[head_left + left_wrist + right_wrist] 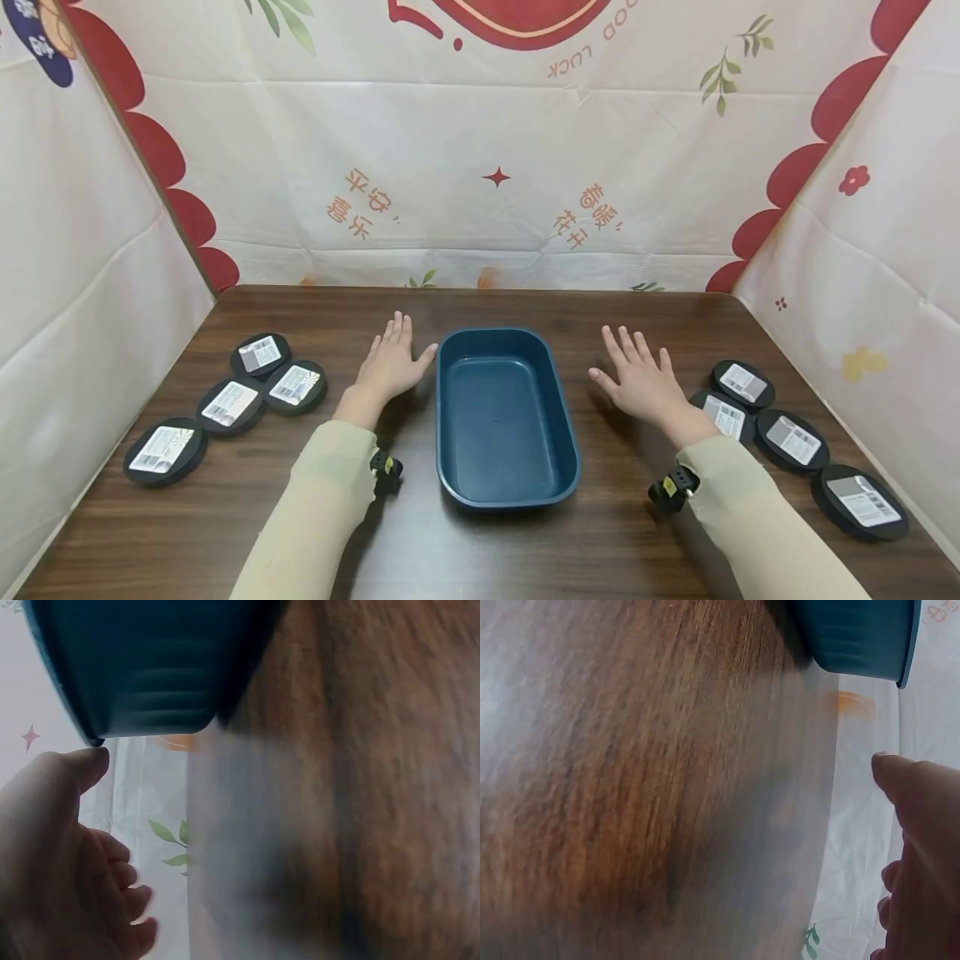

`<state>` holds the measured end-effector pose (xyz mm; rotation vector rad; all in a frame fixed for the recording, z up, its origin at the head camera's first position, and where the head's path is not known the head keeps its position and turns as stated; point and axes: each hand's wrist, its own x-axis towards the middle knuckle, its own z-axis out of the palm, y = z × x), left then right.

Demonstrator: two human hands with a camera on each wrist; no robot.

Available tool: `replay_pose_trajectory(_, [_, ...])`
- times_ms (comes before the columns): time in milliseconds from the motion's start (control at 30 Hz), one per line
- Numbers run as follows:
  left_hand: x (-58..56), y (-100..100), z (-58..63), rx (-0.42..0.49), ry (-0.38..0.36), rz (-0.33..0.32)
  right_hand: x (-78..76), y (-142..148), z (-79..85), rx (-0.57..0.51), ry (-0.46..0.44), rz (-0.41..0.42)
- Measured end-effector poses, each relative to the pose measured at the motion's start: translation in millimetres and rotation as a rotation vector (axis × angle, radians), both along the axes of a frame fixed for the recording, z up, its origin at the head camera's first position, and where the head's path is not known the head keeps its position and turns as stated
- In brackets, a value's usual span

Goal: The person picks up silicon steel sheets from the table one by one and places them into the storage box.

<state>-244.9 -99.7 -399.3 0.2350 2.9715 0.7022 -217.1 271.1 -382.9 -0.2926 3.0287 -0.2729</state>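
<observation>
A dark blue rectangular tray (507,492) with raised walls sits at the middle of the brown wooden table. My left hand (387,364) is to its left, fingers extended forward, with the thumb tip close to the tray's left rim. To the right of the tray, my right hand (639,379) is spread and holds nothing, a gap away from the tray wall. The left wrist view shows the tray's side (161,690) just above the thumb; in the right wrist view the tray (859,637) stands farther off, past the thumb.
Several flat black round discs with white barcode labels lie at the left, one of them the nearest disc (166,452). Several similar discs lie at the right, such as the front one (859,502); my right forearm partly overlaps that group. Printed white cloth (465,125) surrounds the table (622,533).
</observation>
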Motion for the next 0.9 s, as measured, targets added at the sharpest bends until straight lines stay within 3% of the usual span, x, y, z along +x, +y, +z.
replay_pose_trajectory(167, [0.3,-0.3,1.3,0.075,-0.078,0.032,4.4,2.7,0.4,0.007,-0.007,-0.007])
replay_pose_trajectory(400, [4.5,0.6,2.5,0.088,-0.146,0.068,11.0,5.4,0.7,0.013,-0.026,-0.001])
replay_pose_trajectory(567, [8.8,1.7,5.1,0.131,-0.137,0.076,15.5,6.9,1.0,0.021,-0.035,0.0])
replay_pose_trajectory(900, [12.9,5.4,10.7,0.342,-0.137,0.094,21.1,13.9,2.7,-0.009,-0.028,-0.01])
